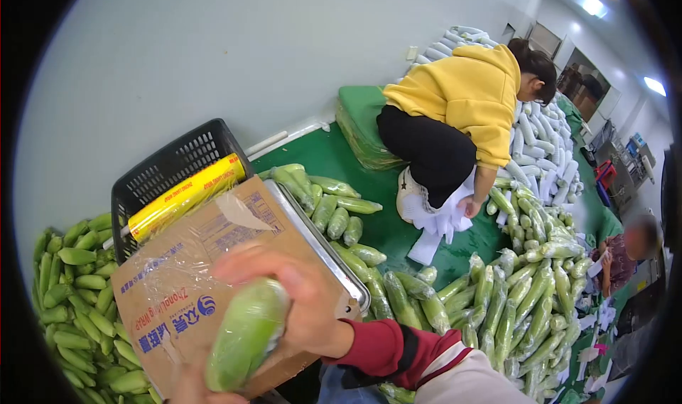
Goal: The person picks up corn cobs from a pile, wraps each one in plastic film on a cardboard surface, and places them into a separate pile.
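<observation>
A pale green, gourd-like vegetable (247,336) in shiny clear film is tilted above the cardboard box (188,269). My right hand (302,297), slightly blurred, curves around its upper end and right side, with the fingers reaching over the top. At the bottom edge of the view, my left hand (190,386) grips the lower end; much of this hand is cut off. Printed lettering and a strip of clear film show on the box. Beside it runs the metal edge of a tray (320,240).
A black crate (174,152) holds a yellow film roll (186,198). Unwrapped green vegetables (82,319) lie left; film-wrapped ones (511,304) are heaped right. A co-worker in yellow (455,91) bends near a green stool (362,123) and white-sleeved vegetables (547,148). Another person (618,258) is farther right.
</observation>
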`<state>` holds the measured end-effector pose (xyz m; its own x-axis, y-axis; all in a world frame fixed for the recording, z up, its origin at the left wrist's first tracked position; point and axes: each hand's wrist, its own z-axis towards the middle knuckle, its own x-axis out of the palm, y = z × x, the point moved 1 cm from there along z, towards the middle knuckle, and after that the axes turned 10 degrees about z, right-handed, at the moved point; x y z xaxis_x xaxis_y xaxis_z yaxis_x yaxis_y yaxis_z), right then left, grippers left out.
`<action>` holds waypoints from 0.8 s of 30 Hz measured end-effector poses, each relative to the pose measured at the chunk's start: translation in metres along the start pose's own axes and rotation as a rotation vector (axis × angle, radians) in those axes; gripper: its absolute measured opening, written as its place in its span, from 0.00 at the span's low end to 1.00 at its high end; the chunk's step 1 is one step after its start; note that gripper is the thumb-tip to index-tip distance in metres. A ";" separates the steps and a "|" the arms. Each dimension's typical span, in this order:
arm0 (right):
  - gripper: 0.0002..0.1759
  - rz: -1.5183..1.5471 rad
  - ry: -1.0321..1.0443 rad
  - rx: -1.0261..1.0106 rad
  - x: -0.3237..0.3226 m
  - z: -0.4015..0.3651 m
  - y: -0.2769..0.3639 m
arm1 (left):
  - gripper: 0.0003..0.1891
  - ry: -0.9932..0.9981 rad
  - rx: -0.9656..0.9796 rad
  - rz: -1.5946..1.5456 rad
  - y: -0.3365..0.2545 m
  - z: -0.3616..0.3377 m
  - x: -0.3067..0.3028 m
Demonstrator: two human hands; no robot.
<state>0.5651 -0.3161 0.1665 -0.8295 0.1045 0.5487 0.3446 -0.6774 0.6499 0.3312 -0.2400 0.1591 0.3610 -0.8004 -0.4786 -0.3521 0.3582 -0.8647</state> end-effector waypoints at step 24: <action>0.43 -1.025 -0.699 0.755 -0.356 0.030 -0.081 | 0.29 -0.395 -0.068 0.684 0.066 -0.002 -0.032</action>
<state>0.8458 -0.2768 -0.0655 -0.5453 0.7739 -0.3221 0.0717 0.4259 0.9019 0.2949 -0.1915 0.1171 0.3207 -0.1792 -0.9301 -0.6536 0.6689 -0.3542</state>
